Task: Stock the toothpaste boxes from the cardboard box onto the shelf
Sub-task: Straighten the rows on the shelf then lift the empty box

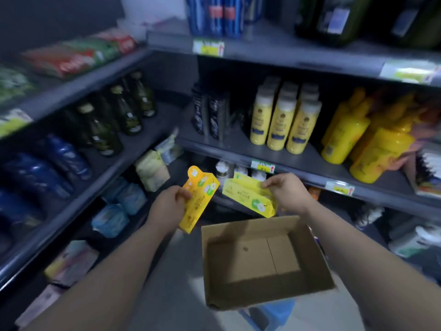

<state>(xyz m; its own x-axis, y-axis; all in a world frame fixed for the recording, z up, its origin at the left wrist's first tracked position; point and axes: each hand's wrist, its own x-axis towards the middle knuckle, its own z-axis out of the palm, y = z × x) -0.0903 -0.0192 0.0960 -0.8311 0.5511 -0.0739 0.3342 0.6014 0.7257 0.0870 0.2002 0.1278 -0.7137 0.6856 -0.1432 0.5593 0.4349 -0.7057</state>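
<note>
– Toothpaste boxes [199,199]: where are they?
– Both are in the air, above the far rim of the carton [238,226]; the orange box [202,194] is in the left hand [170,204], the yellow box [250,199] in the right hand [286,192].
– How do the fingers sit?
– Left thumb lies on the orange box's face, the fingers curled behind its long edge; the box tilts, its tabbed end up and away. The right thumb and fingers pinch the yellow box's upper right end; its lower corner hangs just over the carton's rim.
– Do the boxes touch?
– No; a dark gap lies between them.
– What about room ahead?
– The shelf [298,174] edge with its price tag [262,166] runs just beyond the right hand; yellow bottles [281,123] stand above it, with bare board to their left. White caps [223,167] show below that edge, behind the boxes.
– And the carton?
– Its open top faces up, between the forearms; it rests on a blue stool [274,309].
</note>
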